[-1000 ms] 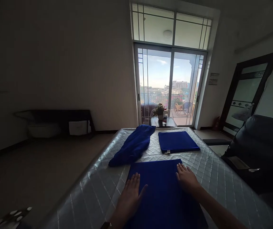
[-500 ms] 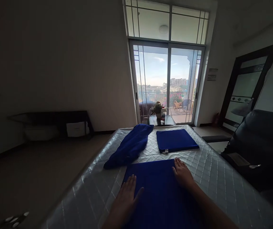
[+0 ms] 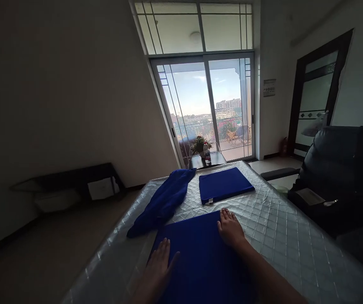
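A blue cloth (image 3: 197,253) lies flat in front of me on a quilted, shiny mattress (image 3: 279,236). My left hand (image 3: 159,264) rests on the cloth's left side, palm down, its thumb held away from the fingers. On the far right corner lies my right hand (image 3: 231,228), flat with fingers stretched forward. Past it sits a folded blue cloth (image 3: 225,185) with a small white tag at its near edge. Another blue cloth (image 3: 164,202), loose and crumpled, lies to the left. The near end of the flat cloth runs out of view.
Beyond the mattress, a small dark table (image 3: 216,159) holds a potted plant (image 3: 199,145) and a bottle (image 3: 207,153), before a sliding glass door (image 3: 184,101). A black armchair (image 3: 346,169) stands at the right. Along the left wall is a low dark stand (image 3: 76,175).
The camera view has tilted and turned slightly right, so the scene sits further left. Both hands keep nearly the same places on the flat cloth.
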{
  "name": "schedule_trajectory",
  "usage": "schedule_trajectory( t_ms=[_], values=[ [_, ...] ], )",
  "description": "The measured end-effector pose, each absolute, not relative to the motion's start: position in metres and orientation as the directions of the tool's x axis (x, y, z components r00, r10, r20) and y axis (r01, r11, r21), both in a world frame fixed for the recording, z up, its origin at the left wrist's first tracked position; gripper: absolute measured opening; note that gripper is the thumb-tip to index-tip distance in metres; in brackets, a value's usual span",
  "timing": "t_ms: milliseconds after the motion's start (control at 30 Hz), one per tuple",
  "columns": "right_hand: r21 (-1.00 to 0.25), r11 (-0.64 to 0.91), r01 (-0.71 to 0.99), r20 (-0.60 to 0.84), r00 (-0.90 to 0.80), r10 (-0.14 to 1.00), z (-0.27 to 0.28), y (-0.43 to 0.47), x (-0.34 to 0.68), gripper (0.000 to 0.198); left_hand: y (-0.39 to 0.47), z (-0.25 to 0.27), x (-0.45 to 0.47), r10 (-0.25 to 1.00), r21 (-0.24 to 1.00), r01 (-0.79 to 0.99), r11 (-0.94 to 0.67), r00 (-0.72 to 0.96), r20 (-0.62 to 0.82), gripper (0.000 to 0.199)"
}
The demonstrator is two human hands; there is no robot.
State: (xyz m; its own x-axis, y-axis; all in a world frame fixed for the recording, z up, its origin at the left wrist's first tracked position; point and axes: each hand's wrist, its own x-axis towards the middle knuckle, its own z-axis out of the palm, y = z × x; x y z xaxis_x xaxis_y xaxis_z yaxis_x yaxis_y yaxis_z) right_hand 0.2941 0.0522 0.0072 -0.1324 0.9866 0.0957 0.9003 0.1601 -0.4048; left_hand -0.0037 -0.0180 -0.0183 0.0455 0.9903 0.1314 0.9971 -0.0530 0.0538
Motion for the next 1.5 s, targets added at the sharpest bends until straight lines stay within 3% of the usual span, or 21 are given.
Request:
schedule_trajectory(
  t_ms=[100, 200, 367, 467, 533, 767, 1000, 1133, 1333, 1500],
  values=[
    [-0.408, 0.185, 0.894, 0.120, -0.149, 0.982, 0.006, 0.052, 0.295, 0.067, -0.008, -0.010, 0.033, 0.985, 0.083, 0.984, -0.160, 0.154, 0.074, 0.070],
    [-0.417, 0.197, 0.887, 0.141, -0.151, 0.978, 0.004, 0.052, 0.296, 0.066, 0.007, 0.003, 0.089, 0.937, 0.125, 0.930, -0.346, 0.335, 0.105, 0.071],
    [-0.421, 0.224, 0.879, 0.131, -0.185, 0.974, -0.002, 0.054, 0.301, 0.065, 0.036, 0.018, 0.175, 0.878, 0.297, 0.827, -0.477, 0.458, 0.137, 0.070],
    [-0.423, 0.232, 0.876, 0.127, -0.196, 0.972, -0.005, 0.055, 0.303, 0.069, 0.049, 0.013, 0.195, 0.899, 0.400, 0.805, -0.437, 0.402, 0.175, 0.070],
    [-0.429, 0.233, 0.873, 0.133, -0.195, 0.972, -0.006, 0.055, 0.303, 0.070, 0.054, 0.004, 0.192, 0.908, 0.402, 0.814, -0.418, 0.376, 0.184, 0.069],
    [-0.447, 0.206, 0.870, 0.152, -0.153, 0.976, 0.000, 0.053, 0.299, 0.065, 0.069, -0.032, 0.120, 0.854, 0.018, 0.877, -0.479, 0.462, 0.240, 0.057],
    [-0.441, 0.195, 0.876, 0.152, -0.142, 0.978, 0.001, 0.054, 0.297, 0.065, 0.068, -0.046, 0.024, 0.886, -0.101, 0.928, -0.358, 0.372, 0.276, 0.055],
    [-0.428, 0.201, 0.881, 0.152, -0.149, 0.977, 0.000, 0.054, 0.297, 0.065, 0.062, -0.051, -0.022, 0.929, -0.033, 0.963, -0.266, 0.265, 0.258, 0.058],
    [-0.392, 0.202, 0.898, 0.136, -0.160, 0.978, -0.001, 0.056, 0.295, 0.065, 0.052, -0.044, -0.038, 0.971, 0.131, 0.987, -0.090, 0.057, 0.232, 0.078],
    [-0.336, 0.185, 0.924, 0.106, -0.158, 0.982, -0.002, 0.059, 0.293, 0.066, 0.047, -0.035, -0.029, 0.976, 0.177, 0.980, -0.093, 0.055, 0.211, 0.081]
  ],
)
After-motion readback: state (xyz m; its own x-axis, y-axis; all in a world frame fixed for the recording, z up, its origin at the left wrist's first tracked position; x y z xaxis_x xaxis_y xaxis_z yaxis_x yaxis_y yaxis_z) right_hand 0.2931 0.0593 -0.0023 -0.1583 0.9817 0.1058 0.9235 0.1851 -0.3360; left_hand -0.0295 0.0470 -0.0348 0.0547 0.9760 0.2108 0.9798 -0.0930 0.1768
